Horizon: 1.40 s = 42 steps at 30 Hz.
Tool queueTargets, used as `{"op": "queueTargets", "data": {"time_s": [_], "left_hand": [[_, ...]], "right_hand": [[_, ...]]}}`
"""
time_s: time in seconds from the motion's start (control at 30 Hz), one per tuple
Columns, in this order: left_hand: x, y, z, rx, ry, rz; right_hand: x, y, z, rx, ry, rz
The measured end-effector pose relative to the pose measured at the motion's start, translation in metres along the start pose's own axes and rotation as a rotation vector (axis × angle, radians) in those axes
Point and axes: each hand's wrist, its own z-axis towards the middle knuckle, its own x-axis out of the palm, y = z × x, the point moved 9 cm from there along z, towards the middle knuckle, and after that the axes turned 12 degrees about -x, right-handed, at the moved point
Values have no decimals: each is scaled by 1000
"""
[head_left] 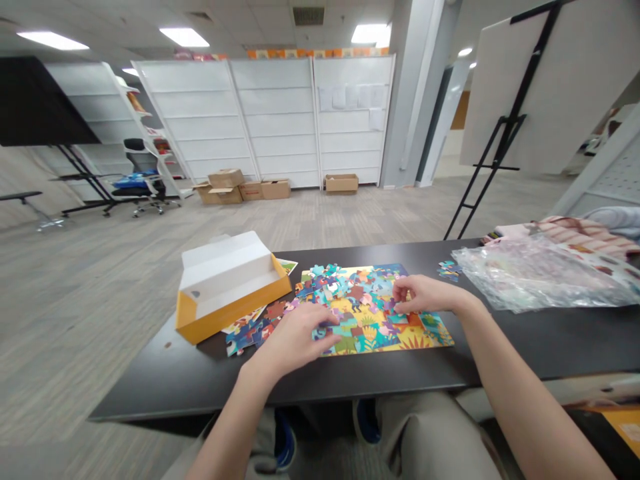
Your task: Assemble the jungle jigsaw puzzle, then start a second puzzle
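Note:
A colourful jigsaw puzzle (370, 333) lies on a black table, with loose puzzle pieces (325, 280) heaped over its far left part. My left hand (300, 337) hovers palm down at the puzzle's left side, thumb and fingers apart; its fingertips are close to the pieces, and contact cannot be made out. Over the right part of the puzzle is my right hand (425, 293), fingers curved, with a gap between thumb and index finger. No piece shows between them. More loose pieces spill to the left, partly behind my left hand.
A yellow box (240, 312) with a white inside stands open at the table's left. Several pieces (450, 270) lie at the far right, beside a clear plastic bag (530, 273). Beyond the table are cardboard boxes (225, 187), white shelving (275, 120) and a board on a black stand (493, 160).

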Motion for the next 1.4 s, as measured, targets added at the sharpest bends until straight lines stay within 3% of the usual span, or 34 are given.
{"op": "queueTargets", "data": {"time_s": [0.23, 0.37, 0.53, 0.83, 1.17, 1.4], "left_hand": [[6, 7, -18, -12, 98, 31], [8, 12, -19, -31, 113, 32], [8, 14, -17, -34, 102, 15], [7, 15, -15, -69, 101, 24], [11, 13, -11, -61, 99, 21], [15, 18, -13, -70, 71, -1]], "right_hand": [[-11, 2, -7, 96, -69, -112], [-12, 38, -4, 116, -112, -150], [22, 79, 4, 59, -63, -26], [59, 77, 4, 86, -55, -25], [63, 80, 4, 18, -87, 89], [65, 93, 12, -124, -158, 136]]}}
